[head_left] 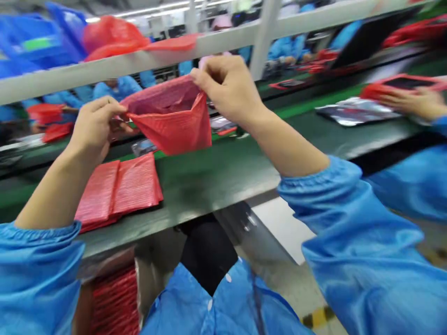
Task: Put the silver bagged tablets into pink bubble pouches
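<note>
A red plastic bag (174, 123) hangs in the air above the dark green conveyor belt (216, 172), its mouth pulled open. My left hand (94, 125) pinches the bag's left rim. My right hand (226, 88) pinches the right rim a little higher. Both my sleeves are blue. Below the bag, on the belt's near left, lies a stack of flat red bags (118, 190).
A grey shelf rail (139, 60) runs across above the belt with red bags and blue bins on it. A co-worker's hand (415, 102) at the right touches a red-cased device beside a silver bag (352, 111). More red bags (115, 302) are stacked under the bench.
</note>
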`<state>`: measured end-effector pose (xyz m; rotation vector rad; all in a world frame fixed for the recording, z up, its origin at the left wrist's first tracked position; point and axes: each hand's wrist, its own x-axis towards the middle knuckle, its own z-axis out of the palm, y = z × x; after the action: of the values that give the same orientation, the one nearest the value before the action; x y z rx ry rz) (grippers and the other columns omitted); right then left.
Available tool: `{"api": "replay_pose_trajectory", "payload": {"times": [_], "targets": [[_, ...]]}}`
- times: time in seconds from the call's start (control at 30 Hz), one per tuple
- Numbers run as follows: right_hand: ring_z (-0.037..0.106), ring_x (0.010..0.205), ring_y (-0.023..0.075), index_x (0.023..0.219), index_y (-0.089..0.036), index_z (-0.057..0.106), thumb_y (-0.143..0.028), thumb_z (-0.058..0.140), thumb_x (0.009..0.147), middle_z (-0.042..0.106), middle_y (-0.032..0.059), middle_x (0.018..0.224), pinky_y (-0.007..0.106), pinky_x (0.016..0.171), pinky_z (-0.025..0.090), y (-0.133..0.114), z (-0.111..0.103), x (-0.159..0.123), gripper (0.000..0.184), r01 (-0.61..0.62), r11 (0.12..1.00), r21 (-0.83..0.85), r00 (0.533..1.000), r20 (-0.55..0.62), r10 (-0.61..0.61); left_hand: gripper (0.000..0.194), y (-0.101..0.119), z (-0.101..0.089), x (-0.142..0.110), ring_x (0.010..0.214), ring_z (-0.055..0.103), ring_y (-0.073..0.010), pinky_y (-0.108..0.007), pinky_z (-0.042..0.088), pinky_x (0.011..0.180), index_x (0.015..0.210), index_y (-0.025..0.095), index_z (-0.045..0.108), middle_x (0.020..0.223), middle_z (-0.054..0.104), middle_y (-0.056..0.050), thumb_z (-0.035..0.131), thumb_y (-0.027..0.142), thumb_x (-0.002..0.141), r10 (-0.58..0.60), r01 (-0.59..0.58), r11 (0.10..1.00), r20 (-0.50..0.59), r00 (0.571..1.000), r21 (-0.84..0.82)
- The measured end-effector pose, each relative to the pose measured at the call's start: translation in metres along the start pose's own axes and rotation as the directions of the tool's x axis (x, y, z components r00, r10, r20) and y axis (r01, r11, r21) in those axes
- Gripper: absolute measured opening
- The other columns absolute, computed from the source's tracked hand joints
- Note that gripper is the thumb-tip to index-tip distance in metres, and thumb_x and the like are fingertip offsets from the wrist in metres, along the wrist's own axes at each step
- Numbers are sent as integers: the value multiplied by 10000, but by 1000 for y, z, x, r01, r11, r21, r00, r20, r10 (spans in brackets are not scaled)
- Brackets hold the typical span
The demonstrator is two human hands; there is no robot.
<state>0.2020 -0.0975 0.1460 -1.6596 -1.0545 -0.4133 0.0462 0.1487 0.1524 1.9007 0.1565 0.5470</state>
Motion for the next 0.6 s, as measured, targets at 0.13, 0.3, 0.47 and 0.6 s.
{"api": "replay_pose_trajectory", "payload": {"times": [0.13,0.3,0.47,0.6], "targets": [[413,732,124,773,-230,478,-397,587,1134,447,-52,751,308,746,329,0,80,-26,413,186,980,63,982,-32,-185,187,-15,-78,-36,931,593,-49,-213,423,988,1021,76,615,862,600,134,558,250,1059,156,-106,856,-56,986,506],[573,804,187,845,-195,626,-329,660,1104,644,18,808,343,800,358,63,218,-129,294,193,978,-78,919,364,-153,102,-141,-125,-115,906,675,-187,-277,533,885,924,172,732,929,728,-3,657,239,943,-28,65,530,-60,998,845],[677,1061,224,1177,-256,742,-385,738,1049,726,50,1110,366,971,491,123,294,-206,181,-53,986,159,888,459,-27,500,-273,-95,-181,1503,522,-402,-575,470,1224,1469,84,597,1629,511,-266,574,263,1003,143,-17,307,-29,989,951],[705,986,182,1278,-202,659,-281,515,1121,710,82,1140,327,894,562,162,307,-204,227,-316,946,70,905,322,279,579,-310,-54,-205,1599,426,-351,-671,266,1338,1659,234,420,1729,438,-173,538,351,1104,202,-131,300,71,977,945]]}}
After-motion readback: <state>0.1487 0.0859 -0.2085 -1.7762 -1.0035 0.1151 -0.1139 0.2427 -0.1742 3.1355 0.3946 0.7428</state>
